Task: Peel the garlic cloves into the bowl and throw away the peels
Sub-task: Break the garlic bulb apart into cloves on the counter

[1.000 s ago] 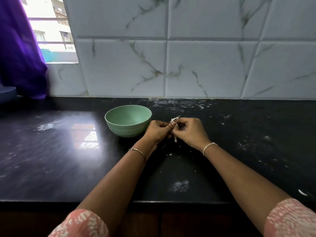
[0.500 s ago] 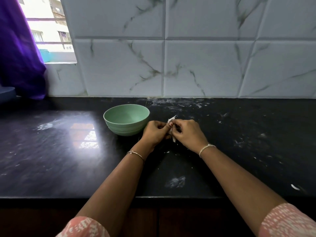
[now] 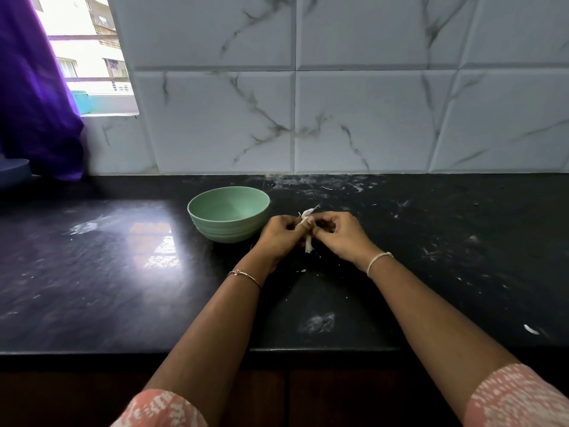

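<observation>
A pale green bowl (image 3: 228, 212) stands on the black counter, and its inside looks bare. Just right of it, my left hand (image 3: 280, 235) and my right hand (image 3: 340, 235) meet above the counter. Both pinch a garlic clove (image 3: 306, 221) between their fingertips. White papery peel sticks up from the clove and a strip (image 3: 308, 245) hangs down below it. Most of the clove is hidden by my fingers.
Small white peel flecks (image 3: 531, 329) lie scattered over the black counter (image 3: 92, 272), mostly right of my hands and along the marble-tiled wall. A purple curtain (image 3: 34, 97) and a blue object (image 3: 12, 174) sit at the far left. The counter's front edge runs beneath my forearms.
My hands have stayed beside the bowl, working the clove. The fingers have shifted slightly and the hanging strip of peel looks longer.
</observation>
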Demonstrator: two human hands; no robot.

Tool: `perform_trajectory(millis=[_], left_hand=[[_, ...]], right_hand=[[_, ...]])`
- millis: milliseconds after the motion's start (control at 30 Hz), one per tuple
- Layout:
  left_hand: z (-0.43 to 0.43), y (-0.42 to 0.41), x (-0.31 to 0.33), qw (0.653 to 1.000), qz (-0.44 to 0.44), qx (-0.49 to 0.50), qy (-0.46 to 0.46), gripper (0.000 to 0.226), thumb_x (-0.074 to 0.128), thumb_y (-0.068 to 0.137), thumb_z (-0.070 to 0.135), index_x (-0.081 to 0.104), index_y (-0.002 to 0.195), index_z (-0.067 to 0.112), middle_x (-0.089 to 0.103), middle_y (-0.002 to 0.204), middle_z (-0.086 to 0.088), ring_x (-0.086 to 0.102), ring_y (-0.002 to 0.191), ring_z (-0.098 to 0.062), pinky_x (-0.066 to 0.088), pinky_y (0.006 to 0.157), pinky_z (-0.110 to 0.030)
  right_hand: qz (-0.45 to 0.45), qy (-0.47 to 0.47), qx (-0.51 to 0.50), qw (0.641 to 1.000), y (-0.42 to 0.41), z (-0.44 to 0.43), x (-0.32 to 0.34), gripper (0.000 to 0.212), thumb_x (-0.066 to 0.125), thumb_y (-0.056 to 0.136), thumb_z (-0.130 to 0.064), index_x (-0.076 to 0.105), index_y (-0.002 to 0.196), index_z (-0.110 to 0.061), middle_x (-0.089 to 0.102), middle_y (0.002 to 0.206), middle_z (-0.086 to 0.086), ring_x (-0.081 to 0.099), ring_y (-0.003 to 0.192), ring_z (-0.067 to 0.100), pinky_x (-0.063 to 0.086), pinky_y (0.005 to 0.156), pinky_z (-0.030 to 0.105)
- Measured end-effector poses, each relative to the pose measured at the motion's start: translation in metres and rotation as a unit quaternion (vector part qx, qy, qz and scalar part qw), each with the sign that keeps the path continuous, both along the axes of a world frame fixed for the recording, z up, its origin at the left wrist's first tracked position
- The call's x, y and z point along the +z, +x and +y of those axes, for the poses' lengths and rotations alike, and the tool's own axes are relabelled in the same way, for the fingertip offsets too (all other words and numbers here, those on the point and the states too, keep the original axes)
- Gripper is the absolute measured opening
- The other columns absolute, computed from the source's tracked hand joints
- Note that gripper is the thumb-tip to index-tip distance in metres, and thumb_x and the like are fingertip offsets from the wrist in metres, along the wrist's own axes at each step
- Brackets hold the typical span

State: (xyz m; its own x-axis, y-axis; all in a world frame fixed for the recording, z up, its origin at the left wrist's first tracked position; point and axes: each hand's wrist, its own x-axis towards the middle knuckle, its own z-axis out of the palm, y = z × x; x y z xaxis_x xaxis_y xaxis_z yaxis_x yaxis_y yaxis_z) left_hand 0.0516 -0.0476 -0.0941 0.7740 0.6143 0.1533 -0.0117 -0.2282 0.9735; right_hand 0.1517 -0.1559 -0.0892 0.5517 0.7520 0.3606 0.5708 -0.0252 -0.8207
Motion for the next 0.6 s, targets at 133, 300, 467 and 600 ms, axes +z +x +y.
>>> perform_trajectory(millis=[133,300,467,600], left_hand=[[-0.0005,-0.0003,0.0005,1.000,-0.010,-0.003,-0.018,0.024,0.067,0.091,0.022,0.068,0.104,0.002,0.068,0.077,-0.004,0.060,0.062,-0.007,0.051,0.060,-0.017],[-0.0009,0.0006,0.0006,1.000,0.002,0.015,0.000,0.023,0.065,0.093,0.023,0.070,0.103,0.003,0.069,0.076,-0.002,0.061,0.059,-0.002,0.048,0.057,-0.016],[-0.0052,-0.0013,0.0049,0.999,-0.010,-0.003,-0.043,0.017,0.055,0.097,0.010,0.067,0.097,-0.002,0.068,0.075,-0.007,0.062,0.058,-0.005,0.050,0.057,-0.016],[-0.0065,-0.0043,0.0090,0.997,-0.016,-0.017,-0.070,0.018,0.050,0.096,0.004,0.067,0.095,-0.002,0.065,0.075,-0.008,0.060,0.057,-0.007,0.049,0.055,-0.015]], right_hand=[[-0.054,-0.034,-0.031,0.998,0.0022,0.0016,-0.0018,0.027,0.056,0.095,-0.008,0.069,0.119,-0.013,0.072,0.109,0.003,0.067,0.103,0.013,0.051,0.097,0.030],[-0.083,-0.037,-0.061,0.994,0.0063,0.0053,-0.0063,0.029,0.050,0.093,-0.001,0.069,0.112,-0.012,0.073,0.102,0.005,0.068,0.097,0.018,0.054,0.092,0.039],[-0.037,-0.019,-0.105,0.994,0.0054,0.0063,-0.0046,0.026,0.048,0.094,0.000,0.069,0.108,-0.010,0.073,0.096,0.008,0.071,0.085,0.021,0.060,0.079,0.041],[-0.025,-0.011,-0.157,0.987,0.0084,0.0041,-0.0032,0.021,0.053,0.096,-0.008,0.069,0.108,-0.011,0.073,0.097,0.009,0.071,0.085,0.023,0.059,0.081,0.043]])
